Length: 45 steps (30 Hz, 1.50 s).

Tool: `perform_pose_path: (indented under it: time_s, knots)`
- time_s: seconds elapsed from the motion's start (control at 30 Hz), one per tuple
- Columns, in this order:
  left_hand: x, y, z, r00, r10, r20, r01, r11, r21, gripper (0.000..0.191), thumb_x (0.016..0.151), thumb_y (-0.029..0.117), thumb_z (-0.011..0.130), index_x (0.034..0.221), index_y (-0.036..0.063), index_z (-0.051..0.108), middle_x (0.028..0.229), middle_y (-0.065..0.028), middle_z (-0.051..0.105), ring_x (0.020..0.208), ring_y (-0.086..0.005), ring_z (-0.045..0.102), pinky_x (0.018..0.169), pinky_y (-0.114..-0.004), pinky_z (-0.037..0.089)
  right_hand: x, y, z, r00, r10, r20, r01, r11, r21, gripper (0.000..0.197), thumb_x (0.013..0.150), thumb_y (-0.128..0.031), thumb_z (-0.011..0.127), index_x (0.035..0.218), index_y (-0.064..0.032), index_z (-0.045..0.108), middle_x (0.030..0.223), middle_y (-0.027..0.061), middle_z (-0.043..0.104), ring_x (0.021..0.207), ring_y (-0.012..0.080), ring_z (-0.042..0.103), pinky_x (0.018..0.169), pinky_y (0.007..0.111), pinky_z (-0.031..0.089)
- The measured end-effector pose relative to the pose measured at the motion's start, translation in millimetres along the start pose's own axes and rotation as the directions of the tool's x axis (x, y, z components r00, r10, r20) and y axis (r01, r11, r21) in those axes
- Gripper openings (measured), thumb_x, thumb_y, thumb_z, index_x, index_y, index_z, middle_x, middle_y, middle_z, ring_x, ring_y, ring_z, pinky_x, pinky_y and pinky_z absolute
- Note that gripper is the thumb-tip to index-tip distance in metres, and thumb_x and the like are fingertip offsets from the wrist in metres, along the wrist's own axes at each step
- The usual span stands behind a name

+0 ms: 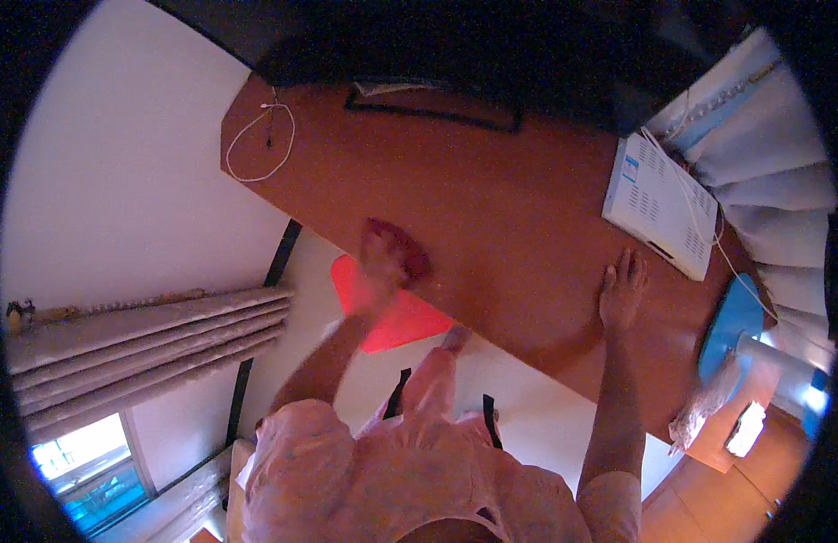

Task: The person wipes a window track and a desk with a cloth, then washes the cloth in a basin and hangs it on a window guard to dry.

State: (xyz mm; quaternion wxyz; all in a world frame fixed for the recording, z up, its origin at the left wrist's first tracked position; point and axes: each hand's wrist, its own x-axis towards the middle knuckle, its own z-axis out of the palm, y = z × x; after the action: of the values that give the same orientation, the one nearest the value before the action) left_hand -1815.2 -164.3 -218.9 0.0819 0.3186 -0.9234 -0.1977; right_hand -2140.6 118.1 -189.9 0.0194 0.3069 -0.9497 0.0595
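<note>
A dark red cloth [413, 254] lies against the brown tabletop [500, 197] near its front edge. My left hand [383, 261], blurred, is pressed on the cloth and grips it; its fingers are partly lost in the blur. Under that forearm, below the table edge, a bright red flat-topped object [412, 322] shows, probably a stool. Further right my right hand [622, 288] rests palm down on the tabletop with its fingers apart, holding nothing. Just beyond its fingertips sits a white vented metal box [659, 203] with a label and cables.
A white cable [293, 139] lies looped at the far left corner. Along the back stands a large black object with a dark frame-like base [432, 119]. To the right are a blue round panel [731, 326], a crumpled plastic bag [707, 404] and a white packet [746, 429].
</note>
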Motion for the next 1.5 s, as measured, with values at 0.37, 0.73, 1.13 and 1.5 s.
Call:
perform_pose_path:
  time_s: [0.37, 0.73, 1.13, 1.5]
  knots:
    - [-8.7, 73.2, 50.3, 0.936, -0.031, -0.35, 0.102, 0.977, 0.187, 0.039, 0.084, 0.02, 0.05, 0.118, 0.0007, 0.044, 0.128, -0.0232, 0.038, 0.119, -0.0433, 0.031, 0.098, -0.051, 0.026, -250.3, 22.0, -49.9, 0.955, 0.291, 0.054, -0.223, 0.589, 0.777, 0.026, 0.088, -0.016, 0.048, 0.109, -0.0023, 0.05, 0.099, 0.0129, 0.057, 0.091, 0.0288, 0.053, 0.081, 0.037, 0.041]
    - [-130.3, 409.0, 152.9, 0.884, 0.463, 0.067, -0.467, 0.882, 0.059, 0.039, 0.083, 0.024, 0.049, 0.12, 0.0104, 0.044, 0.132, -0.0176, 0.036, 0.122, -0.0374, 0.03, 0.097, -0.05, 0.026, -603.1, 73.2, -64.6, 0.706, 0.692, 0.152, -0.62, 0.499, 0.605, 0.02, 0.078, -0.009, 0.055, 0.097, -0.0019, 0.057, 0.078, 0.0162, 0.059, 0.07, 0.031, 0.059, 0.062, 0.036, 0.047]
    - [-344.5, 578.3, 181.4, 0.082, 0.609, 0.789, 0.687, 0.539, -0.487, 0.021, 0.084, 0.008, 0.052, 0.104, 0.003, 0.055, 0.087, -0.007, 0.061, 0.075, -0.0186, 0.06, 0.066, -0.032, 0.05, -772.0, 98.5, -89.5, 0.217, 0.976, 0.01, -0.777, 0.167, 0.607, 0.023, 0.079, -0.012, 0.052, 0.095, 0.002, 0.059, 0.078, 0.0194, 0.059, 0.074, 0.032, 0.059, 0.067, 0.039, 0.046]
    - [-439.4, 730.0, 162.6, -0.476, 0.576, 0.664, 0.855, 0.48, 0.197, 0.028, 0.085, 0.019, 0.041, 0.102, 0.0015, 0.055, 0.097, -0.0143, 0.061, 0.084, -0.0269, 0.06, 0.076, -0.042, 0.05, -755.6, 222.8, -105.3, 0.277, 0.96, 0.04, -0.671, 0.164, 0.723, 0.029, 0.079, -0.011, 0.05, 0.104, 0.0022, 0.055, 0.089, 0.0165, 0.06, 0.081, 0.0308, 0.058, 0.073, 0.036, 0.046]
